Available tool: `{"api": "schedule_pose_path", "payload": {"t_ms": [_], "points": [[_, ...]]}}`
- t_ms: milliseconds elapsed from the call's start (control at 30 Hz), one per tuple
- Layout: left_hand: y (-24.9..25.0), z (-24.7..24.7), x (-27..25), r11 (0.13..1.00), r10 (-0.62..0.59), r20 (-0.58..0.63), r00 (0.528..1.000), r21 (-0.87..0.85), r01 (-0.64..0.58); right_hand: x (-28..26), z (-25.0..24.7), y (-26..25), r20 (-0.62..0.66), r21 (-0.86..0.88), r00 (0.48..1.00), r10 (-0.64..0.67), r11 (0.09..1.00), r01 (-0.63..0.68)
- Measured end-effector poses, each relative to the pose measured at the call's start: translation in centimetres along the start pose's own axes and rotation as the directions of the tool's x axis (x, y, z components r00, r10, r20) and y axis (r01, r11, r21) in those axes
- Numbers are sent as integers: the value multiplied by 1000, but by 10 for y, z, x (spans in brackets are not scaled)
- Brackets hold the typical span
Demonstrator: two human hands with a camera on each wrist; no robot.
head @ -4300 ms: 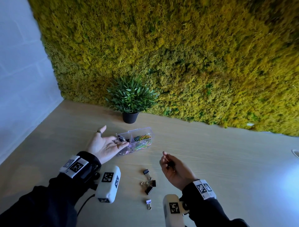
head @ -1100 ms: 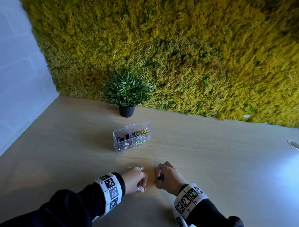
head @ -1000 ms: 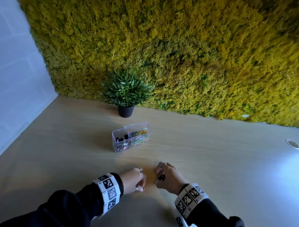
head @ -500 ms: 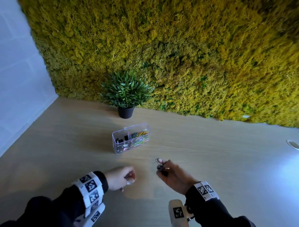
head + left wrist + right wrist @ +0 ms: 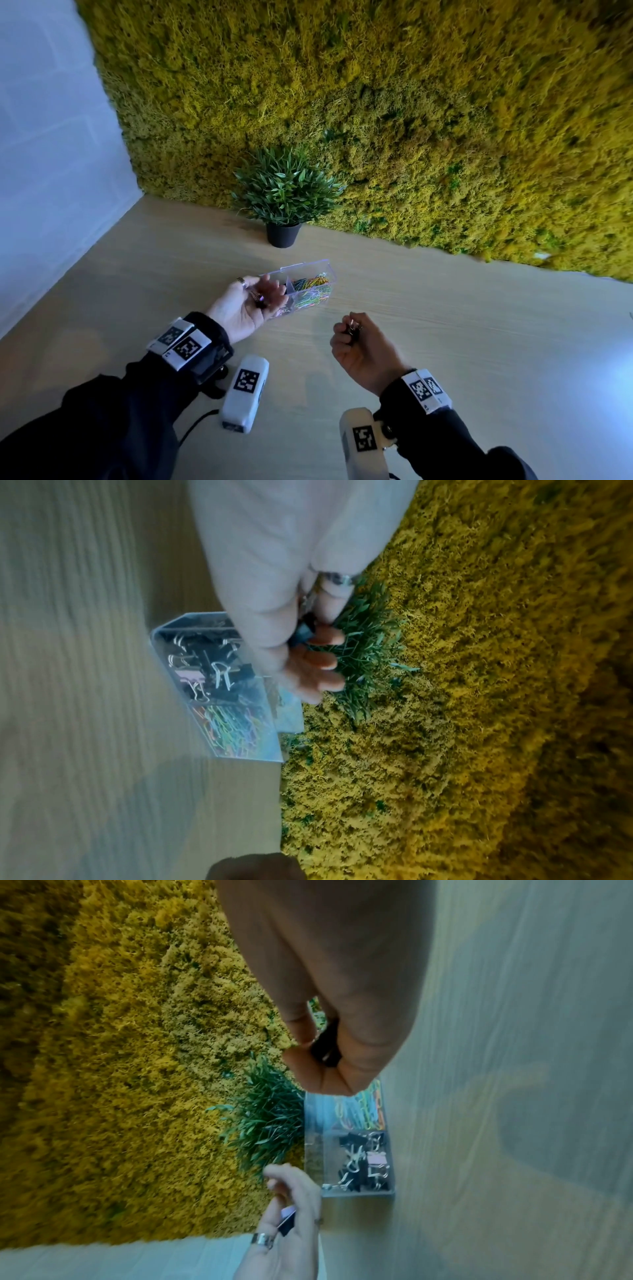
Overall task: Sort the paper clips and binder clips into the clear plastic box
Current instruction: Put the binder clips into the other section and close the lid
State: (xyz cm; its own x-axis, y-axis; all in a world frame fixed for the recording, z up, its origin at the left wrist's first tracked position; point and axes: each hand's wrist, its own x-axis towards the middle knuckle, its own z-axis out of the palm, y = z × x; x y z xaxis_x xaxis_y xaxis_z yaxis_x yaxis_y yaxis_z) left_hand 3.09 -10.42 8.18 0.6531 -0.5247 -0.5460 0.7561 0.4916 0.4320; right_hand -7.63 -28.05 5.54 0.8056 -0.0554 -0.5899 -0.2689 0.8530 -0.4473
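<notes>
The clear plastic box [image 5: 308,265] stands open mid-table, with binder clips in its left compartment [image 5: 359,1161] and coloured paper clips [image 5: 313,287] in its right one. My left hand [image 5: 263,298] is palm up against the box's left end. Its fingers are only slightly bent, and small binder clips [image 5: 259,298] lie on them, also visible in the right wrist view [image 5: 287,1221]. My right hand [image 5: 349,337] hovers nearer me, right of the box. Its fingers are curled and pinch a black binder clip [image 5: 352,329], which the right wrist view [image 5: 327,1042] also shows.
A small potted plant [image 5: 284,195] stands behind the box against the yellow-green moss wall [image 5: 411,120]. A white wall [image 5: 51,154] bounds the left side. The light wooden table [image 5: 462,342] stretches to the right. White wrist cameras [image 5: 245,394] hang under both forearms.
Both hands were knuckles-up on the table near me a second ago. My left hand has since risen, turned palm up and moved to the box. My right hand has lifted with its clip.
</notes>
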Motion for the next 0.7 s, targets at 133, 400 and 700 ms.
{"api": "schedule_pose_path", "payload": {"t_ms": [133,400,700], "points": [[9,3,2,997,-5,-29,1000,-73,3,3,9,-2,-9,-20,1000,-9,1000,9],[16,-3,-15,997,-5,72,997,-81,11,2,8,-1,-51,-64,999,-13,998,10],[14,-18,4,510,398,73,914,811,-287,-9,5,-9,-91,-24,996,-22,1000,19]]}}
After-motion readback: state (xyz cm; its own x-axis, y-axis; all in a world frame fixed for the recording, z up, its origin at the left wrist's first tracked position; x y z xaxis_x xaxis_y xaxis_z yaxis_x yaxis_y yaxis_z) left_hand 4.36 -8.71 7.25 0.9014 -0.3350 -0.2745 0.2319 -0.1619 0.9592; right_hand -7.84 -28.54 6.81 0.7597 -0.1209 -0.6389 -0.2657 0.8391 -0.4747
